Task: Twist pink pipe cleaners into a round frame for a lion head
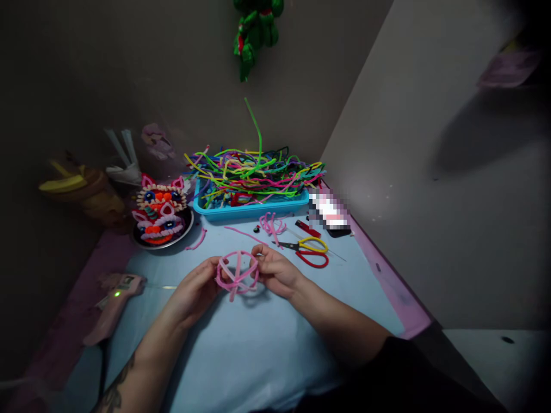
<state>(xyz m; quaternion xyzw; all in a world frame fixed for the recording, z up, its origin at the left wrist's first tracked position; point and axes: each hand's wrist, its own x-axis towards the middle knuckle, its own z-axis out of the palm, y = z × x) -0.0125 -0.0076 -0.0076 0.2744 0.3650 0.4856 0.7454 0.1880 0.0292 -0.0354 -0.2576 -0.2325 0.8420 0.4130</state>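
Both of my hands hold a pink pipe-cleaner frame [237,275], a small open ball of crossed loops, just above the light blue table [241,350]. My left hand [196,289] pinches its left side with fingers curled. The frame's right rim is gripped between the closed fingertips of my right hand [273,269]. A short pink tail hangs from the bottom of the frame.
A blue tray [249,211] heaped with coloured pipe cleaners stands at the back. Yellow and red scissors [310,251], loose pink pipe-cleaner pieces [272,223] and a phone [330,215] lie right. A pipe-cleaner lion head sits in a metal dish [160,221]; a pink glue gun [114,301] lies left.
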